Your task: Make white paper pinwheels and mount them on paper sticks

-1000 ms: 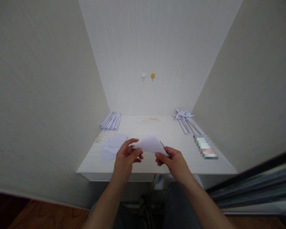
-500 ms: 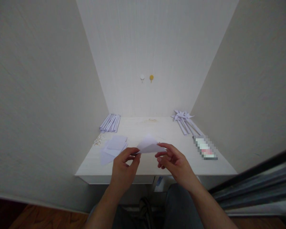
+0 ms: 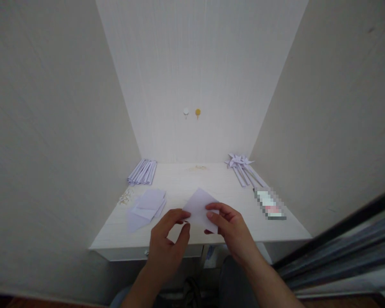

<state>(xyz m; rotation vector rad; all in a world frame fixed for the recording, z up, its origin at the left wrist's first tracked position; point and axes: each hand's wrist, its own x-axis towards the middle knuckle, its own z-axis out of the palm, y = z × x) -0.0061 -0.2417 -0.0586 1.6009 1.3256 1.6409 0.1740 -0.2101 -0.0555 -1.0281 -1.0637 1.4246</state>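
A white square of paper (image 3: 199, 209) is held above the desk's front part, one corner pointing away from me. My right hand (image 3: 232, 226) pinches its right side, with the thumb and index finger on the upper face and another fingertip below the lower edge. At the left corner, my left hand (image 3: 170, 233) has the paper between its index finger and the fingers underneath, while its thumb stands apart below. To the left lies a loose stack of white paper sheets (image 3: 150, 201), spread unevenly on the desk.
Rolled paper sticks (image 3: 143, 172) lie at the desk's back left, with small pale bits (image 3: 126, 197) nearer. Paper pinwheels (image 3: 239, 161) on sticks rest at the back right, behind a phone with a blurred screen (image 3: 269, 204). Two hooks (image 3: 197, 112) hang on the back wall.
The paper has turned from nearly edge-on to showing its flat face. My right thumb has come down onto it, and my left thumb has moved away from the left corner.
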